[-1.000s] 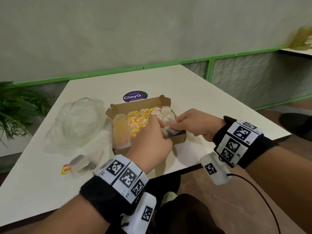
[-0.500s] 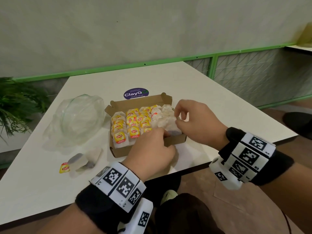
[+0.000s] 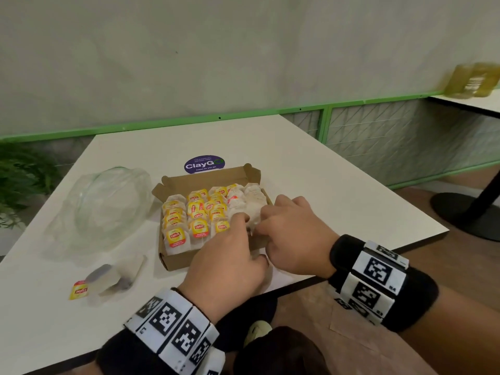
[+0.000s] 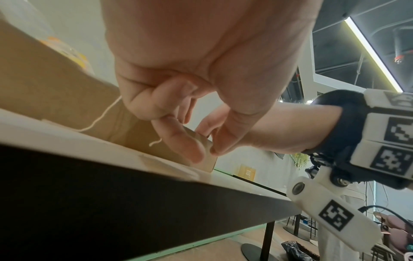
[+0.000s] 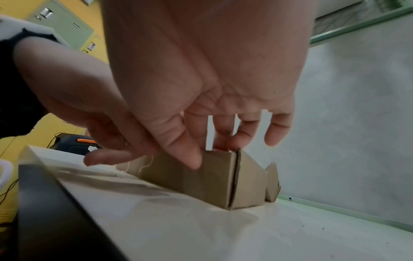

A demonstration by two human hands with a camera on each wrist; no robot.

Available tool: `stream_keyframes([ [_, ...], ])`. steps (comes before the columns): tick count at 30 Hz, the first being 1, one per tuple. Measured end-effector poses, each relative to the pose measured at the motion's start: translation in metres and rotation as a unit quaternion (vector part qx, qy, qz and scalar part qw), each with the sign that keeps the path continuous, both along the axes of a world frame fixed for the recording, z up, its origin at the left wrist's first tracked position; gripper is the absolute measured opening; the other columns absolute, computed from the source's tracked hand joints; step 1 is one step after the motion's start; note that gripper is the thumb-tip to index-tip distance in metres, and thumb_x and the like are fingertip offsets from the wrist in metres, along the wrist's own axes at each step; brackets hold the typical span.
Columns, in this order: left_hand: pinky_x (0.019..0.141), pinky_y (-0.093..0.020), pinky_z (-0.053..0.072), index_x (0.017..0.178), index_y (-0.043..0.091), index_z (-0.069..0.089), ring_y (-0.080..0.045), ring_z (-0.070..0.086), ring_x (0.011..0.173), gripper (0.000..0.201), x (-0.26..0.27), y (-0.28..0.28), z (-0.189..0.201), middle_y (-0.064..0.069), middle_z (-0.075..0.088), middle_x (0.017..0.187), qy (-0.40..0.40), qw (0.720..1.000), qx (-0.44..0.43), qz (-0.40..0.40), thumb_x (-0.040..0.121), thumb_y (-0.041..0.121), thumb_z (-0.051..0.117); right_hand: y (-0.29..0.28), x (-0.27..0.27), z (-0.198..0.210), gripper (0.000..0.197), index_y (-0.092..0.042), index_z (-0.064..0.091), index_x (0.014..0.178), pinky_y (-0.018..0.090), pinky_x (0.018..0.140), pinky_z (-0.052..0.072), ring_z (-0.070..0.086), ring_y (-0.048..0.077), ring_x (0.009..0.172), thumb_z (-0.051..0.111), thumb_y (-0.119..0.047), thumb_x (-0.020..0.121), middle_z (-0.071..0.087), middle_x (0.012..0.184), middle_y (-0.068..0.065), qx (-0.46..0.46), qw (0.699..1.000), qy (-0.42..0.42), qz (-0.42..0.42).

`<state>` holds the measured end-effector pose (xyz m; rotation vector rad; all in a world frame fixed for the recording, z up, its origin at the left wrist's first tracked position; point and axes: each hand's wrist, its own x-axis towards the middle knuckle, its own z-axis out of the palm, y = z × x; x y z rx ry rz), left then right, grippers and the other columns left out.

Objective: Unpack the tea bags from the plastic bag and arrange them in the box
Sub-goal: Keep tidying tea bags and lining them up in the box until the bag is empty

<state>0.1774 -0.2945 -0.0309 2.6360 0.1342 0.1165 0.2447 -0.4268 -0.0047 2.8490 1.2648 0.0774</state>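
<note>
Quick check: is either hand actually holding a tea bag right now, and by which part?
Cannot tell. Both the left hand and right hand reach fingertips into the box's near right corner among the tea bags, but the contact itself is hidden.

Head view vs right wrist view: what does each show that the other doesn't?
Head only: the rows of yellow-tagged tea bags inside the box, the empty plastic bag to its left, a loose tea bag near the table's front edge, the ClayGo sticker.
Right wrist only: the box's outer front wall and corner seam, a string hanging over that wall, the right hand's fingertips dipping behind the rim.
Both: the cardboard box, left hand, right hand, white table.
</note>
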Motion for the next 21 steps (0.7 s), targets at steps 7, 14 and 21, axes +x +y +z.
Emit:
stream_keyframes([
  [7, 0.088, -0.044, 0.055, 0.128, 0.026, 0.047, -0.024, 0.062, 0.110, 0.045, -0.010, 0.008, 0.005, 0.002, 0.065, 0.119, 0.004, 1.000, 0.009, -0.014, 0.087, 0.039, 0.061, 0.007, 0.000, -0.005, 0.026, -0.030, 0.066, 0.104, 0.037, 0.086, 0.033, 0.037, 0.019, 0.094, 0.046, -0.027, 0.086, 0.050, 0.096, -0.007, -0.022, 0.999, -0.022, -0.020],
  [14, 0.081, -0.025, 0.045, 0.112, 0.031, 0.066, -0.003, 0.054, 0.085, 0.022, -0.076, 0.083, 0.008, 0.014, 0.066, 0.102, -0.151, 0.987, -0.007, 0.061, 0.090, 0.029, 0.066, 0.009, -0.013, -0.020, 0.021, -0.023, 0.074, 0.097, 0.036, 0.068, 0.040, 0.047, 0.023, 0.076, 0.072, -0.012, 0.079, 0.058, 0.082, -0.006, 0.221, 0.973, -0.065, 0.028],
  [21, 0.101, -0.040, 0.042, 0.138, 0.036, 0.054, -0.019, 0.039, 0.125, 0.052, -0.112, 0.153, -0.034, 0.012, 0.047, 0.139, -0.029, 0.982, 0.087, 0.165, 0.086, 0.035, 0.060, 0.078, -0.082, -0.066, 0.018, -0.027, 0.073, 0.095, 0.022, 0.064, 0.046, 0.056, 0.010, 0.066, 0.072, -0.011, 0.087, 0.063, 0.076, -0.007, 0.427, 0.852, 0.302, 0.029],
])
